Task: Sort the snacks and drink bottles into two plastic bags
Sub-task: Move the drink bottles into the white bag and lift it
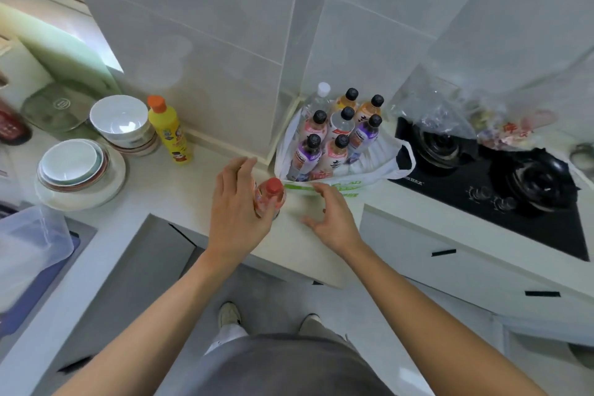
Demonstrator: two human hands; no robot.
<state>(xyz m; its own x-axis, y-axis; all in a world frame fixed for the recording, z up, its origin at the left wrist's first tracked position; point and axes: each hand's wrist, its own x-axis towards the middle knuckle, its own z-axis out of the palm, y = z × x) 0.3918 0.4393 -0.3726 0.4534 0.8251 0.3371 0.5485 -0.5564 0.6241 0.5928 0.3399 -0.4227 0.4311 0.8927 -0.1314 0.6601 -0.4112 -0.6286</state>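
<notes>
A white plastic bag [390, 159] with green print stands in the counter corner and holds several upright drink bottles [336, 146] with black caps, plus one white-capped bottle. Just in front of its left edge, my left hand [236, 206] grips a red-capped drink bottle [272, 191], with the thumb across its front. My right hand [332, 220] hovers with fingers spread beside that bottle, at the bag's front rim, and holds nothing. A clear plastic bag [430, 106] with colourful snack packets [511, 132] lies on the back of the hob.
A black gas hob [482, 190] with two burners fills the counter on the right. A yellow bottle [170, 133] with an orange cap, stacked bowls [120, 120] and plates [75, 167] sit at the left. A clear tub [32, 235] rests at the sink.
</notes>
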